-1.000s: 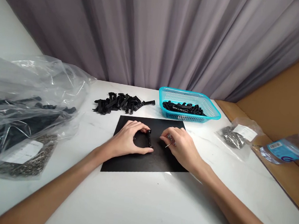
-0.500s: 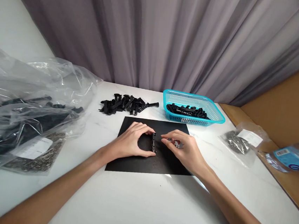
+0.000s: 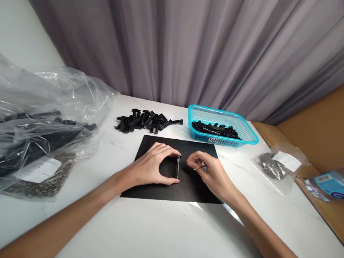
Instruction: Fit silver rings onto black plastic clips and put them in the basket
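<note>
Over a black mat (image 3: 150, 190), my left hand (image 3: 152, 163) grips a slim black plastic part (image 3: 178, 167) by its two ends, between thumb and fingers. The part stands lengthwise away from me, with small shiny spots along it. Just to its right, apart from it, my right hand (image 3: 209, 169) is closed around several small silvery metal pieces (image 3: 203, 166). Its thumb and forefinger are pinched together; whether a piece sits between their tips is too small to tell.
Loose black parts (image 3: 142, 120) lie piled behind the mat. Beside them a blue basket (image 3: 252, 136) holds more. A large clear bag (image 3: 82, 84) lies left, with a bag of metal pieces (image 3: 44, 187); another small bag (image 3: 273, 167) and a blue-labelled package (image 3: 334, 183) are right.
The black part has turned slightly in my left hand and shifted a little right and nearer. My right hand has moved slightly, its fingertips curling in more over the metal pieces.
</note>
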Tool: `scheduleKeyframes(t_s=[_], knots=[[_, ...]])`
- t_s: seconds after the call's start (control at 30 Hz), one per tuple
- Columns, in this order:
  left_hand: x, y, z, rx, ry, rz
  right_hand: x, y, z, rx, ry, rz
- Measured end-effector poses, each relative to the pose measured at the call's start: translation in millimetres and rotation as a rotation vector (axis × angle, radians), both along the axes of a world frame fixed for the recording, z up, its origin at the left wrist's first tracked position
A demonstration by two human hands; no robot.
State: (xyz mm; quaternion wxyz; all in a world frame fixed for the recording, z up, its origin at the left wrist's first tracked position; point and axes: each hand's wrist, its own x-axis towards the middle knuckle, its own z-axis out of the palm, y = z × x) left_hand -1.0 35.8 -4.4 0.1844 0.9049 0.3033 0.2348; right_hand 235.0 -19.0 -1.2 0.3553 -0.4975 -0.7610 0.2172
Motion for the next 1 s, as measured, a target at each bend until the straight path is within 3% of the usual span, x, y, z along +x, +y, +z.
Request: scheduleKeyframes(t_s=[0.23,0.63,0.83,1.0], knots=[[0.7,-3.1,-4.7,-0.079,-0.016,0.017,3.3,6.2,-6.8,0.003,0.057,0.025],[1.5,-5.1,-2.1,-0.103,-0.038,0.014,2.8,6.3,-8.5,-0.219,0.301,0.041],[1.2,-4.2,-2.7,-0.089,-0.011,0.014,5.5,7.3,-6.9,-0.165,0.202,-0.038],[0.8,-4.4,-2.9,-0.076,0.012,0.022,5.5,7.7,-7.3,-0.154,0.244,-0.036]])
